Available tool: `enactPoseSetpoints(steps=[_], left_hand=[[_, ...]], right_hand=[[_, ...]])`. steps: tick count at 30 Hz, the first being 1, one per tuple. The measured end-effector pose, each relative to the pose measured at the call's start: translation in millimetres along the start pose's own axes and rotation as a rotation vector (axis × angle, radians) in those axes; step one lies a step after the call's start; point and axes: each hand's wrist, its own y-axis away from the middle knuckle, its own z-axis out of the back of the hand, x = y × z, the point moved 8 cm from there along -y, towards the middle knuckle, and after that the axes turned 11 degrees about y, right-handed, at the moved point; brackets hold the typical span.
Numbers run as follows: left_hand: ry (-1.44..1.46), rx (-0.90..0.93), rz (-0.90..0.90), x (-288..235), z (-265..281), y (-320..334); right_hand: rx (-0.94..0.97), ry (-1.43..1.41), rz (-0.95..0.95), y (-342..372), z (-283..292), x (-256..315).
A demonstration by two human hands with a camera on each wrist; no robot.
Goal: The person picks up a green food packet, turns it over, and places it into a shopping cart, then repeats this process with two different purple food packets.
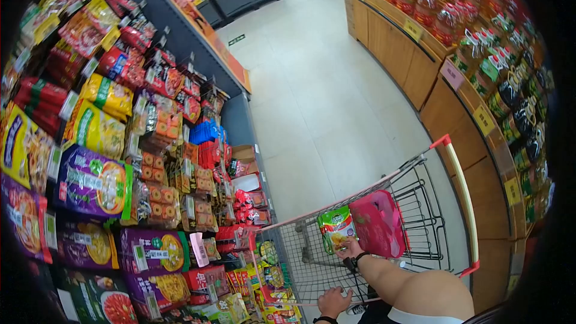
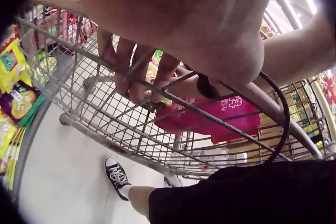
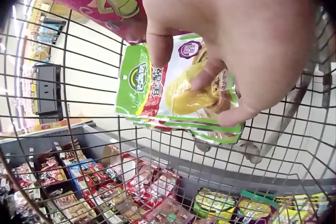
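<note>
A green-and-white food pouch (image 3: 181, 90) with yellow contents pictured on its front lies inside the shopping cart (image 1: 384, 175); in the right wrist view further pouch edges show beneath it. My right hand (image 1: 349, 249) reaches over the basket to it, fingers spread on its printed face. Beside it, a pink bag (image 1: 378, 225) with a cartoon figure stands in the cart. At the near side, my left hand (image 1: 334, 302) holds the cart's rim, its fingers (image 2: 142, 71) curled over the top bar.
Shelves of packaged foods (image 1: 150, 192) run along the left, close to the cart. A wooden display (image 1: 414, 54) with oil bottles (image 1: 447, 21) lines the right. Pale tiled floor (image 1: 312, 102) stretches ahead between them. A foot in a black sneaker (image 2: 116, 174) stands beside the cart.
</note>
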Motion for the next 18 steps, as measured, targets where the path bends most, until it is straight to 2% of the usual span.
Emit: enactPoseSetpoints(steps=[2, 3, 6, 8, 11, 14, 17, 18], left_hand=[[-0.011, 0.015, 0.039, 28.4, 15.1, 32.1], [0.046, -0.013, -0.054, -42.9, -15.2, -40.0], [-0.003, -0.020, -0.035, -18.1, -3.6, -21.9], [0.013, -0.024, -0.035, -17.7, -4.4, -24.3], [-0.006, -0.031, -0.049, -20.4, -0.7, -24.7], [0.005, 0.013, -0.005, -18.0, 0.7, -26.2], [0.065, 0.030, 0.012, -10.8, -3.8, -26.5], [0.062, -0.011, 0.005, -9.9, -5.4, -23.0]], right_hand=[[-0.072, -0.001, 0.026, 29.1, -32.9, -41.4], [-0.121, 0.024, 0.168, 21.9, 4.4, 81.9], [-0.200, -0.014, 0.244, -1.6, 13.4, 45.5], [-0.288, 0.092, 0.283, 11.7, 9.0, 57.5], [-0.133, 0.311, 0.383, -32.9, 32.5, 69.7], [-0.130, 0.527, 0.351, -14.7, -1.0, 88.8], [-0.099, 0.625, 0.191, -0.8, -26.5, 97.5], [-0.108, 0.758, 0.164, -4.1, -21.3, 104.7]])
